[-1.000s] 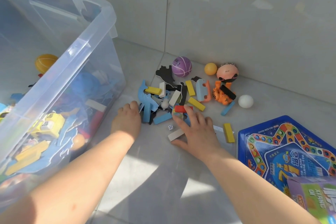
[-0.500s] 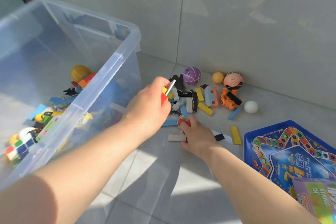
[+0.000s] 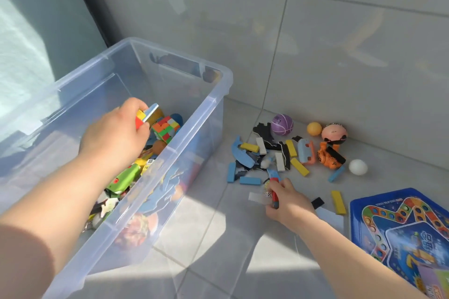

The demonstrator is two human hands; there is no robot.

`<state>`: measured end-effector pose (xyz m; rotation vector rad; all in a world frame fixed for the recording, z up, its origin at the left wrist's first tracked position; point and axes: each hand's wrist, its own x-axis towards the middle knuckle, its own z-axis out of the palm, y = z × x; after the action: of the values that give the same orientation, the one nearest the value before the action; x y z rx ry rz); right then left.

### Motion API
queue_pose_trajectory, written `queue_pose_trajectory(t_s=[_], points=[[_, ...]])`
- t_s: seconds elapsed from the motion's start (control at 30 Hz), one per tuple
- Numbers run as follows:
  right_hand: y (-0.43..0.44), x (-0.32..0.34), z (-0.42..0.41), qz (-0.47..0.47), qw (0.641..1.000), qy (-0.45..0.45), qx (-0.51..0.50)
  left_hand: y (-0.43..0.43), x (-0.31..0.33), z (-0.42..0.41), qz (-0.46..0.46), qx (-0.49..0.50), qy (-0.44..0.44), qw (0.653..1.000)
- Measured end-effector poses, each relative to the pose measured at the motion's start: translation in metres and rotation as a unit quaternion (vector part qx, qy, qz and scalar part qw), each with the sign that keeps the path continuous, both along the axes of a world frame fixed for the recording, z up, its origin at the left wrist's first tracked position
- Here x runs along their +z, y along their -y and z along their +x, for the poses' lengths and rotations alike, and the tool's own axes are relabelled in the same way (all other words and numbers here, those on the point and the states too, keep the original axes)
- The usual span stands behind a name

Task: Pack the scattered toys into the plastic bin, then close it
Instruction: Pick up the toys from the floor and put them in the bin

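The clear plastic bin [image 3: 213, 102] stands open on the floor at left, with several toys inside, among them a colour cube [image 3: 166, 128] and a green toy [image 3: 124, 178]. My left hand [image 3: 114, 132] hovers over the bin's inside and grips a few small blocks [image 3: 145, 115], red, yellow and blue. My right hand [image 3: 288, 198] is down on the floor at the near edge of the scattered pile [image 3: 272, 158] and grips a red block [image 3: 275, 195] with other small pieces. No lid is in view.
Against the wall lie a purple ball [image 3: 281, 124], an orange ball [image 3: 314, 128], a pink round toy [image 3: 334, 133], an orange figure [image 3: 328, 158] and a white ball [image 3: 357, 167]. A blue game board [image 3: 401, 223] lies at right with a box on its near corner.
My left hand lifted blocks from the pile and carried them left, over the bin's rim to above its inside. My right hand closed on pieces at the pile's near edge.
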<state>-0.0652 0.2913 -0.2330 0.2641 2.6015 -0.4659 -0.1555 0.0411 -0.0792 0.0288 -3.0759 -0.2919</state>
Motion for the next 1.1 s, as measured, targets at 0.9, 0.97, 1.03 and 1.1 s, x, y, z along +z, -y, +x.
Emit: queue_pose_trajectory(t_s=[0.9,0.97,1.03,1.1], points=[[0.068,0.11,-0.073,-0.154,0.886,-0.437,0.019,-0.041,-0.007,0.038,0.016,-0.295,-0.107,0.949],[0.02,0.085,-0.05,-0.097,0.929,-0.354,-0.04,-0.078,-0.012,0.047,0.04,-0.344,-0.029,0.938],[-0.031,0.058,-0.027,-0.027,0.986,-0.154,-0.067,-0.109,-0.041,0.051,0.036,-0.341,0.057,0.938],[-0.071,0.033,-0.004,0.039,0.994,-0.024,-0.099,-0.133,-0.071,0.05,-0.018,-0.326,0.161,0.932]])
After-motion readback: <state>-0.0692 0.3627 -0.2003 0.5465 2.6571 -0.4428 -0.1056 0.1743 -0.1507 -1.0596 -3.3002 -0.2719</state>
